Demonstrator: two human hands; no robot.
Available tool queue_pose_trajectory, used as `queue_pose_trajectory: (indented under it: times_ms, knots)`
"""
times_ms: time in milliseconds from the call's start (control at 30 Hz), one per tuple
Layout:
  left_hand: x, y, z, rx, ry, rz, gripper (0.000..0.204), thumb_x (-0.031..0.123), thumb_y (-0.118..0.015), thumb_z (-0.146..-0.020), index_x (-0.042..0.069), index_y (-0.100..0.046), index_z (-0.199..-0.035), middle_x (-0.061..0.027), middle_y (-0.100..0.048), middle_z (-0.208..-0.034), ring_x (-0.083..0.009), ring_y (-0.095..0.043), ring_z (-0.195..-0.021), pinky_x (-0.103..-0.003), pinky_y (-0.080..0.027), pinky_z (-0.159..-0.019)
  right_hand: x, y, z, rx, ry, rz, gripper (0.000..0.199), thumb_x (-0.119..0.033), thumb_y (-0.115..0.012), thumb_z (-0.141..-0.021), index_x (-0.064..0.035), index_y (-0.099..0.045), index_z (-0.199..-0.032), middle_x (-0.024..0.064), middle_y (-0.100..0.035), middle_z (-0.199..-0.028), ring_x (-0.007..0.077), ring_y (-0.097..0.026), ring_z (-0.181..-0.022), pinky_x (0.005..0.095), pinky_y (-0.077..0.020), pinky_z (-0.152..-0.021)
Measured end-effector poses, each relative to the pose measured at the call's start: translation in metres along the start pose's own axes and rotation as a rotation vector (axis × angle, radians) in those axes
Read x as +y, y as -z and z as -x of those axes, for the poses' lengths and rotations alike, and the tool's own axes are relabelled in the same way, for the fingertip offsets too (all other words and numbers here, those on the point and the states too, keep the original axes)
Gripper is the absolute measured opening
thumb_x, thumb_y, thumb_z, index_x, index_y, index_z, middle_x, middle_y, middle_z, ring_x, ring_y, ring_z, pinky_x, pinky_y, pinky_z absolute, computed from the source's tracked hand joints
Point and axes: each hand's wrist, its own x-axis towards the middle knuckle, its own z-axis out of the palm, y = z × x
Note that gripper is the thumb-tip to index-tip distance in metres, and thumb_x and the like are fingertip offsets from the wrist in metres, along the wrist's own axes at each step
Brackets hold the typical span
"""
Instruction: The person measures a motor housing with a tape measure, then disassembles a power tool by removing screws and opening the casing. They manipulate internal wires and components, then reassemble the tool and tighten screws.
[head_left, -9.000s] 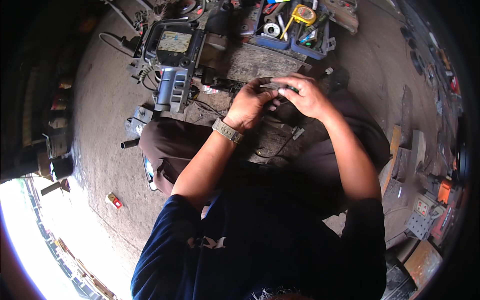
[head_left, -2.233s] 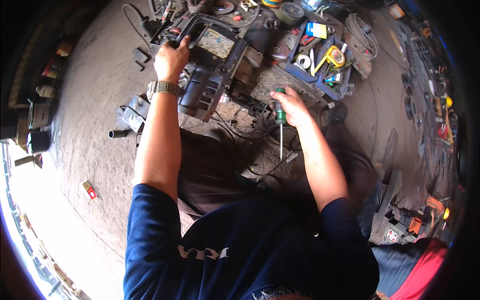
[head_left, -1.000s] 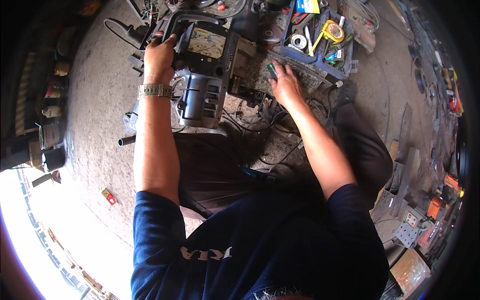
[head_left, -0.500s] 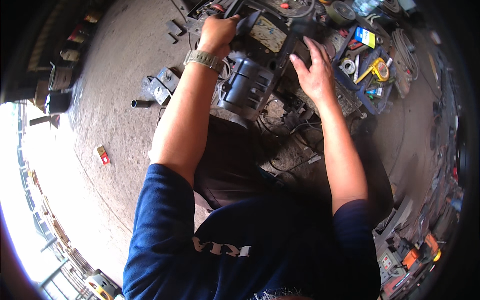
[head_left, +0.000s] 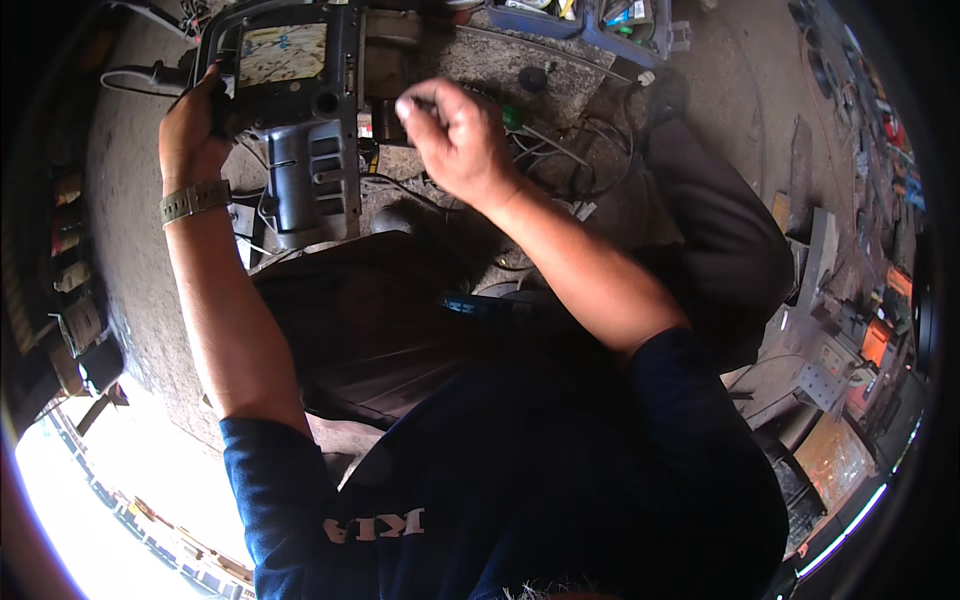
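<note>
The left hand [head_left: 192, 125] is closed around the rear grip of a big dark grey power tool with a ribbed plastic body [head_left: 305, 130], which lies on the rough concrete floor [head_left: 130, 250] in front of the person's knees. A worn pale label [head_left: 282, 52] covers the flat top of the tool, and its housing has moulded ridges on the side. A khaki woven watch strap [head_left: 195, 200] goes around the left wrist.

The right hand [head_left: 455, 135] is raised above the tool, with the fingers curled loosely inward; I cannot tell if it holds something small. Just behind it lies a screwdriver with a green handle [head_left: 512, 117], among thin tangled wires [head_left: 565, 165]. A blue plastic tray with small tools [head_left: 590, 18] stands further away, at the top edge. Flat metal pieces [head_left: 822, 250] lie on the right side.
</note>
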Motion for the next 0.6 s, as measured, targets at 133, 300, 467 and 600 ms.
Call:
queue_pose_trajectory:
  times_ms: [133,300,467,600]
  knots:
    - [0.004,-0.003,0.003,-0.006,0.014,0.001,0.025,0.014,-0.064,-0.102,-0.010,-0.063,-0.110,-0.0171,-0.071,-0.096,-0.0268,-0.072,-0.074,-0.040,-0.062,-0.060,0.039,-0.019,0.058,-0.230,0.133,0.140,0.015,-0.018,-0.069,-0.095,-0.0039,-0.066,-0.099,0.0150,-0.070,-0.087,0.0352,-0.072,-0.079,0.0443,-0.0584,-0.068]
    - [0.003,0.002,-0.005,-0.071,0.029,0.069,0.021,0.011,-0.061,-0.103,-0.009,-0.062,-0.110,-0.0173,-0.072,-0.096,-0.0275,-0.073,-0.076,-0.039,-0.064,-0.066,0.091,-0.055,0.083,-0.348,-0.066,0.265,0.040,-0.023,-0.060,-0.099,0.0025,-0.061,-0.129,0.0270,-0.068,-0.114,0.0444,-0.066,-0.109,0.0497,-0.0537,-0.096]
    - [-0.001,0.003,-0.001,-0.016,0.024,0.054,0.022,0.012,-0.067,-0.100,-0.009,-0.064,-0.107,-0.0168,-0.071,-0.094,-0.0274,-0.073,-0.075,-0.040,-0.064,-0.064,0.070,-0.039,0.061,-0.519,-0.188,0.278,0.037,-0.020,-0.060,-0.097,0.0002,-0.064,-0.128,0.0260,-0.068,-0.119,0.0421,-0.066,-0.113,0.0491,-0.0529,-0.099]
    - [0.002,-0.008,0.014,0.131,-0.019,0.042,0.022,0.012,-0.071,-0.097,-0.008,-0.067,-0.106,-0.0125,-0.072,-0.094,-0.0222,-0.071,-0.073,-0.035,-0.062,-0.062,0.023,-0.016,0.025,-0.738,-0.397,0.490,0.032,-0.020,-0.062,-0.094,0.0010,-0.067,-0.117,0.0267,-0.071,-0.109,0.0437,-0.070,-0.103,0.0519,-0.0553,-0.093]
